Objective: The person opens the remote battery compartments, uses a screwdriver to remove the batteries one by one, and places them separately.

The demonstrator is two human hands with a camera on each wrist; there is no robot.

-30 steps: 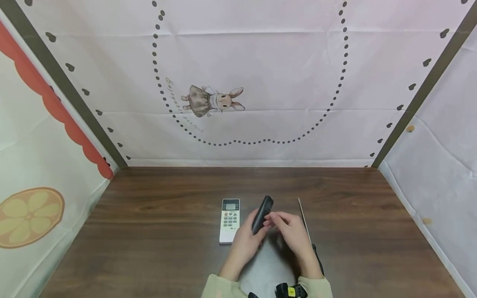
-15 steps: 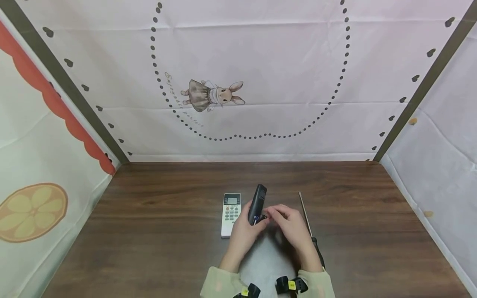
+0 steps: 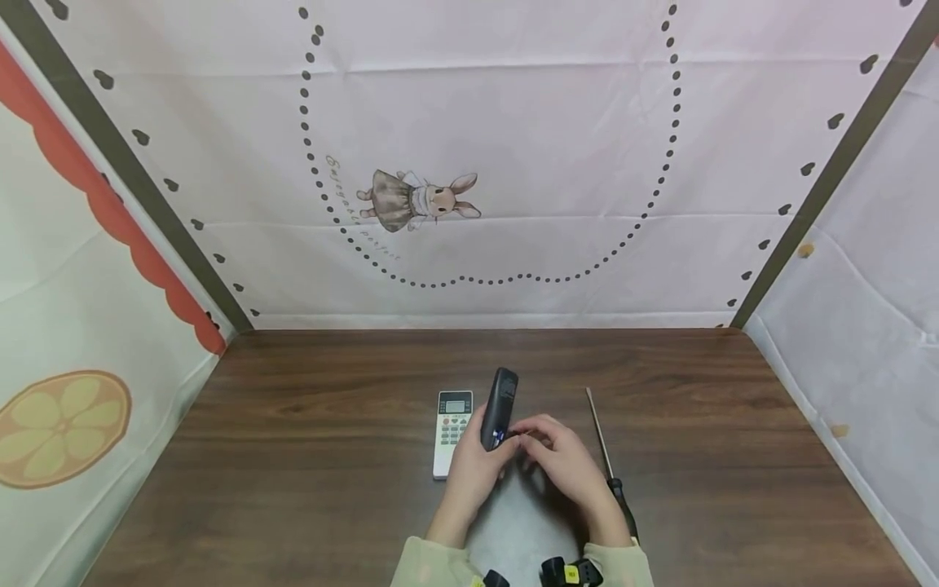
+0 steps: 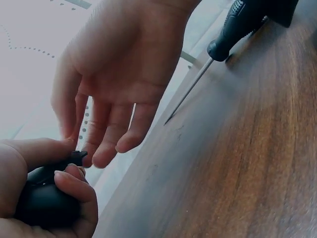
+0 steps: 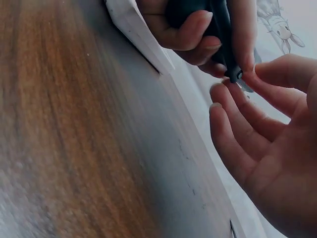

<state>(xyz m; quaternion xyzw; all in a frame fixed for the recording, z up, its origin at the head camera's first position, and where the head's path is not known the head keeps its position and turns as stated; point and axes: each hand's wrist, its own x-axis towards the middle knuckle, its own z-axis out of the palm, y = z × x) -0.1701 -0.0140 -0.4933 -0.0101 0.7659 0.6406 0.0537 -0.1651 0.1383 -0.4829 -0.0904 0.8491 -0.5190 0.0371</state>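
My left hand grips a slim black handheld device, its far end tilted up; the kind of device is not clear. A small blue-violet glint shows low on its side. In the right wrist view a narrow black strip with a ringed tip stands along the device, under the left thumb. My right hand meets that tip with thumb and index finger pinched together, its other fingers loosely spread. A white remote control with a small screen lies left of the device, partly covered by the left hand.
A screwdriver with a black handle and thin metal shaft lies just right of the right hand, on the brown wooden table. White printed cloth walls the back and both sides. A pale grey patch lies between the forearms.
The black device has shifted slightly left and stands more upright. My right fingertips have followed it leftward and now meet the left thumb. The remote control and screwdriver stay put.
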